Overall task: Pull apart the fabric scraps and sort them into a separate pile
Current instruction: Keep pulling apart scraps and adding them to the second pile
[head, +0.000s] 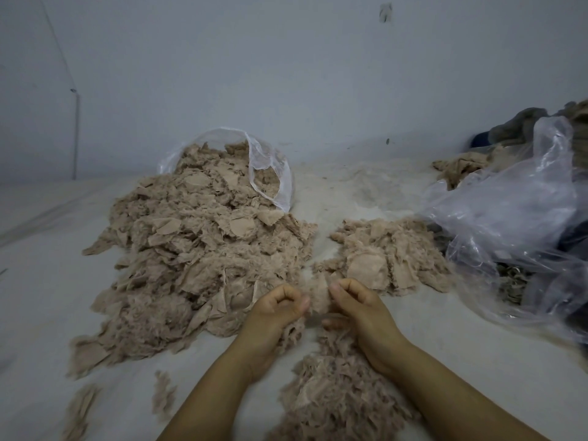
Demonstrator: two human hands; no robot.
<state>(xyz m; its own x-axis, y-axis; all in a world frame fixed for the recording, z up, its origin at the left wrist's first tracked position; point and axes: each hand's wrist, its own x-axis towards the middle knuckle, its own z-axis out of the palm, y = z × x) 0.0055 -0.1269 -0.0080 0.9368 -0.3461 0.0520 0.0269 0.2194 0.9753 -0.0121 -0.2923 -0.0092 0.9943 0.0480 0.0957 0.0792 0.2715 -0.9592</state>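
- Spilling from clear bag (270, 167): large scrap pile (197, 249), far left.
- Left hand (276, 310), right hand (356, 307): close together, both pinching one fuzzy scrap (318, 299) between them.
- Small sorted pile (391, 253) just beyond right hand.
- Crumpled plastic sheet (515, 218), far right.

Big scrap heap (197, 259) left, spilling from bag (270, 173); small pile (391, 256) right

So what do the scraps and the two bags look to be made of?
Scraps: seemingly a soft, fuzzy beige textile, matte, with frayed edges and smoother backing patches. Bag behind them and bag at right: thin clear plastic film, glossy and crinkled, contents showing through.
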